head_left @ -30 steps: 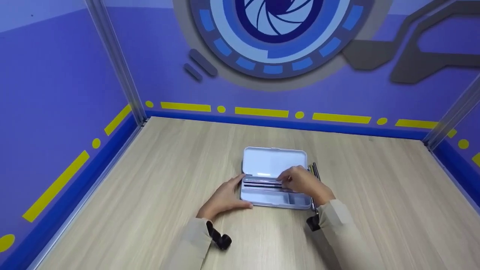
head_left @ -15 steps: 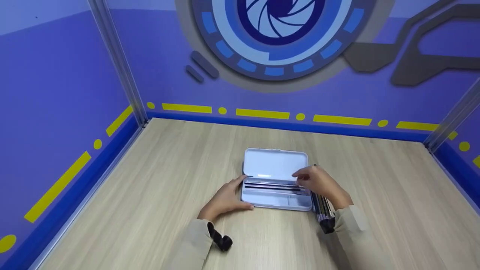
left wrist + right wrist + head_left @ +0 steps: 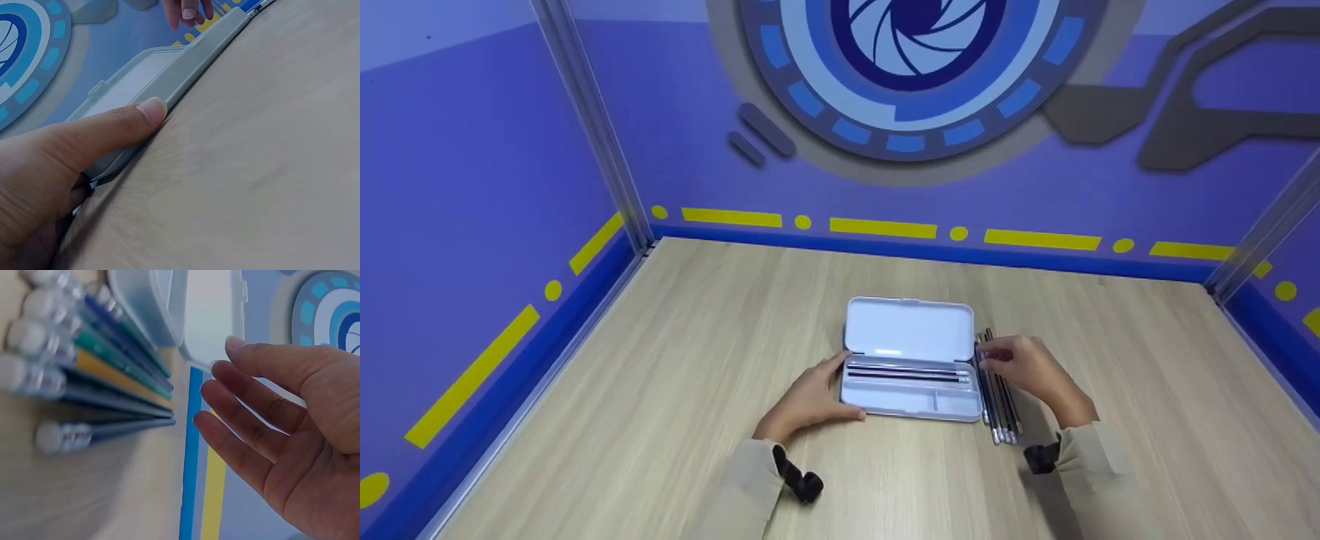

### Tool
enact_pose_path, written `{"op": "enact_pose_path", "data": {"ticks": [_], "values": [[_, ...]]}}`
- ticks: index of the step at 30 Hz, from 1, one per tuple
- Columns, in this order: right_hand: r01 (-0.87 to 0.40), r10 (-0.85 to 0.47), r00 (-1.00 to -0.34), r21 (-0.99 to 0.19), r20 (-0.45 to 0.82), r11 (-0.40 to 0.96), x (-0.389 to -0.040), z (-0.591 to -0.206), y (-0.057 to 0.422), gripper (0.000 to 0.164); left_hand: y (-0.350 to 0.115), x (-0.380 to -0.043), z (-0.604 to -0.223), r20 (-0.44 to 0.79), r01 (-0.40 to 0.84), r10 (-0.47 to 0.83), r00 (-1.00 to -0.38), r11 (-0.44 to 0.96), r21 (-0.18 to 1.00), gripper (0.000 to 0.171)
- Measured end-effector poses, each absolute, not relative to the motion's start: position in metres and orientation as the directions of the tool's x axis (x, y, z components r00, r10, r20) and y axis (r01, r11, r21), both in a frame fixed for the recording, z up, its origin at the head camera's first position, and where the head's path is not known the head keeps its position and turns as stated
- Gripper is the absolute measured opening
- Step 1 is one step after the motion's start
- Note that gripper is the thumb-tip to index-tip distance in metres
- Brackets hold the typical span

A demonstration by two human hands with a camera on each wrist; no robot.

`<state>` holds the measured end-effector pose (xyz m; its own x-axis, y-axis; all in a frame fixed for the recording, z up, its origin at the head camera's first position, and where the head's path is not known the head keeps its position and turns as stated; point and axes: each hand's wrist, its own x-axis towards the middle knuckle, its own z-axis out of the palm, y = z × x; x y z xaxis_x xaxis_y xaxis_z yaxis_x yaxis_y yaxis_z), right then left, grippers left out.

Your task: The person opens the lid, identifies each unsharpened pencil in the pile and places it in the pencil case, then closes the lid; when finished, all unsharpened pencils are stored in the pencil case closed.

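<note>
Your left hand point(image 3: 810, 394) grips the pencil case point(image 3: 889, 397); right hand point(image 3: 1031, 369)'s loosely spread by the pencils point(image 3: 1003, 409). Those look light, stiff, kinda slick, so I'd pinch mid-barrel.

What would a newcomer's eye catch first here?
Probably the large blue aperture graphic on the back wall. Next, the open white pencil case on the table, the left hand holding its left end. Then the eraser-tipped pencils beside its right end, the right hand close by.

The left hand point(image 3: 53, 157) holds the open pale case point(image 3: 191, 64) on the table point(image 3: 253, 157), the right hand point(image 3: 188, 10) beyond.
</note>
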<state>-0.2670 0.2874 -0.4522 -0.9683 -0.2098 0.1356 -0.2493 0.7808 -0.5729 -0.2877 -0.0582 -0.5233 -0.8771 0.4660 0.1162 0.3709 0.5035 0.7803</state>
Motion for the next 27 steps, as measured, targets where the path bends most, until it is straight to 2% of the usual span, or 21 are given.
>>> {"op": "enact_pose_path", "data": {"ticks": [17, 27], "values": [[-0.080, -0.097, -0.995, -0.608, 0.005, 0.790, -0.260, -0.466, 0.311, 0.031, -0.063, -0.284, -0.524, 0.084, 0.342, 0.446, -0.891, 0.539, 0.770, 0.106], [-0.003, -0.054, -0.997, -0.642, -0.060, 0.767, -0.258, -0.471, 0.320, 0.037, -0.058, -0.287, -0.522, 0.107, 0.364, 0.462, -0.880, 0.514, 0.777, 0.107]]}}
